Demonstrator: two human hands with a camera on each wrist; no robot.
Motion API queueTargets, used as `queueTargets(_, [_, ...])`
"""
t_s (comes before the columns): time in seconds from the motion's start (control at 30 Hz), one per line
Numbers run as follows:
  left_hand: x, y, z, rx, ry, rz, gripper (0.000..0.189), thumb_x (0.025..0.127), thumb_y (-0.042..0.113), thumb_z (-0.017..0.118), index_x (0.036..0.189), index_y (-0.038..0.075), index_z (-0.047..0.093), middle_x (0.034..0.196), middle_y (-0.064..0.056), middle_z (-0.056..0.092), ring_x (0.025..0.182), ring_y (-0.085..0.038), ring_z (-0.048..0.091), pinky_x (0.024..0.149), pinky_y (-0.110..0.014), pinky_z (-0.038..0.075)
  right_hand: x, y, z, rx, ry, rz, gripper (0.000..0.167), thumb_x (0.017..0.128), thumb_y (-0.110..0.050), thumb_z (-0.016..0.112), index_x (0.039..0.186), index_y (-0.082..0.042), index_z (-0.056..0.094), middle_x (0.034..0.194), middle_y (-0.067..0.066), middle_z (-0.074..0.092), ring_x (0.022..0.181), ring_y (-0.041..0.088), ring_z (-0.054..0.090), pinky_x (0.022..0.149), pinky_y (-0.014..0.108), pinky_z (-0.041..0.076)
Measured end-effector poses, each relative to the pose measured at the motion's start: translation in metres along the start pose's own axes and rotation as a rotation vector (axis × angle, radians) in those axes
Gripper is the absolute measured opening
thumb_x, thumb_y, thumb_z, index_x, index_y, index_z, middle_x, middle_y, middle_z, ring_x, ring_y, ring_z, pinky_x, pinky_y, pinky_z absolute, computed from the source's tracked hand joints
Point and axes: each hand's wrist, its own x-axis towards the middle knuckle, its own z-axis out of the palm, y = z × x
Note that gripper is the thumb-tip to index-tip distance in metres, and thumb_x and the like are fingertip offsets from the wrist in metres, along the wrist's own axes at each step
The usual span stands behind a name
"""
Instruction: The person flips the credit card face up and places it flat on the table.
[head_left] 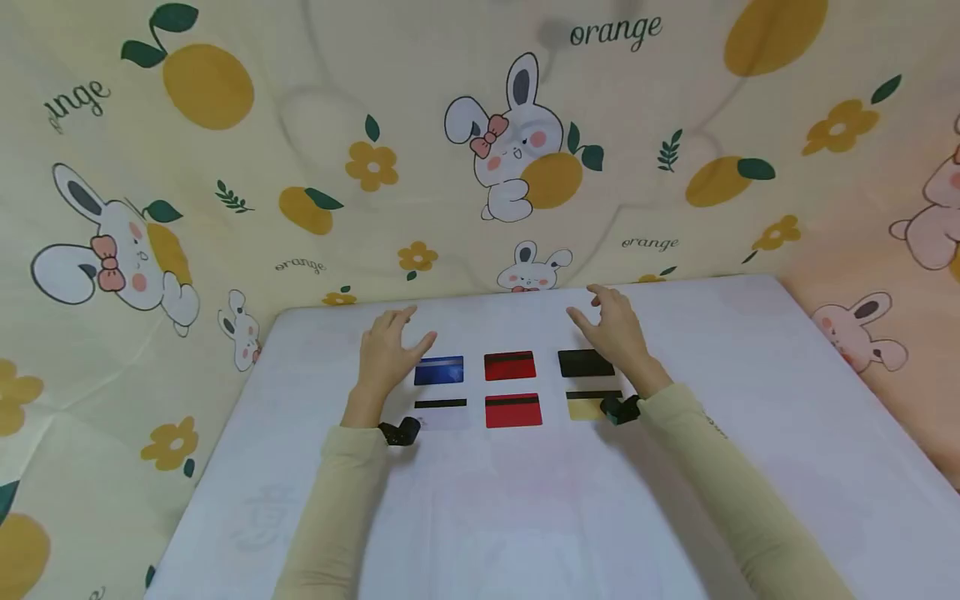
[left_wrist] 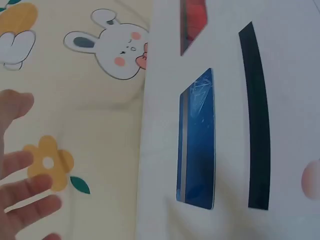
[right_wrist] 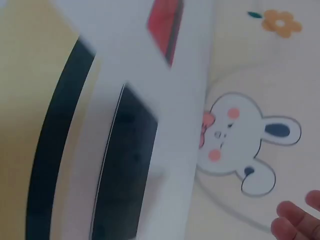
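Six cards would be too exact, so several cards lie in two rows on the white table. My left hand (head_left: 386, 350) hovers by the blue card (head_left: 439, 370), fingers spread and holding nothing. Over by the black card (head_left: 583, 362), my right hand (head_left: 617, 329) also has its fingers loosely extended and grips nothing. Between them in the far row is a red card (head_left: 510, 365). The near row has a white card (head_left: 440, 415) with a dark stripe, another red card (head_left: 513, 411) and a gold card (head_left: 583, 407), partly covered by the right wrist's camera.
The white table (head_left: 480, 517) reaches back to a cream cloth (head_left: 420, 100) printed with rabbits, oranges and flowers. A small black camera (head_left: 401, 432) sits on the left wrist, and another black camera (head_left: 621, 409) on the right.
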Motion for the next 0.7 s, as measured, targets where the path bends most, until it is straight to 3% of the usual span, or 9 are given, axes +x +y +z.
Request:
queueTargets(0.13, [-0.002, -0.009, 0.004, -0.184, -0.058, 0.030, 0.055, 0.089, 0.037, 0.066, 0.134, 0.007, 0.054, 0.113, -0.018, 0.061, 0.105, -0.031, 0.058, 0.090, -0.048, 0.048, -0.005, -0.004, 0.010, 0.081, -0.025, -0.013, 0.059, 0.094, -0.036, 0.060, 0.137, 0.003, 0.046, 0.107, 0.023, 0.060, 0.085, 0.030, 0.053, 0.073, 0.034, 0.044])
queueTargets(0.27, [-0.004, -0.021, 0.006, -0.339, -0.155, 0.031, 0.053, 0.089, 0.027, 0.068, 0.135, 0.005, 0.053, 0.111, -0.023, 0.058, 0.102, -0.032, 0.056, 0.091, -0.050, 0.048, -0.007, -0.010, 0.022, 0.149, -0.053, -0.038, 0.055, 0.094, -0.034, 0.061, 0.135, 0.002, 0.049, 0.096, 0.019, 0.061, 0.074, 0.024, 0.052, 0.065, 0.026, 0.039])
queueTargets(0.37, [-0.004, -0.027, 0.007, -0.385, -0.217, 0.007, 0.054, 0.089, 0.027, 0.069, 0.136, 0.006, 0.052, 0.111, -0.022, 0.058, 0.101, -0.031, 0.056, 0.090, -0.046, 0.049, -0.009, -0.014, 0.029, 0.177, -0.072, -0.047, 0.054, 0.094, -0.032, 0.062, 0.134, 0.002, 0.049, 0.093, 0.018, 0.062, 0.074, 0.023, 0.054, 0.064, 0.024, 0.040])
queueTargets(0.53, [-0.005, -0.037, 0.008, -0.455, -0.285, -0.016, 0.059, 0.086, 0.023, 0.072, 0.137, 0.005, 0.050, 0.102, -0.017, 0.058, 0.093, -0.024, 0.054, 0.078, -0.027, 0.044, -0.012, -0.024, 0.040, 0.247, -0.143, -0.045, 0.053, 0.094, -0.031, 0.062, 0.135, 0.000, 0.048, 0.092, 0.017, 0.062, 0.077, 0.023, 0.055, 0.062, 0.024, 0.041])
queueTargets(0.7, [-0.011, -0.050, 0.008, -0.487, -0.346, -0.021, 0.063, 0.083, 0.023, 0.075, 0.138, 0.004, 0.049, 0.096, -0.012, 0.057, 0.089, -0.019, 0.052, 0.070, -0.020, 0.043, -0.014, -0.033, 0.056, 0.309, -0.191, -0.058, 0.049, 0.092, -0.027, 0.065, 0.131, -0.002, 0.051, 0.089, 0.016, 0.063, 0.075, 0.019, 0.054, 0.062, 0.022, 0.041])
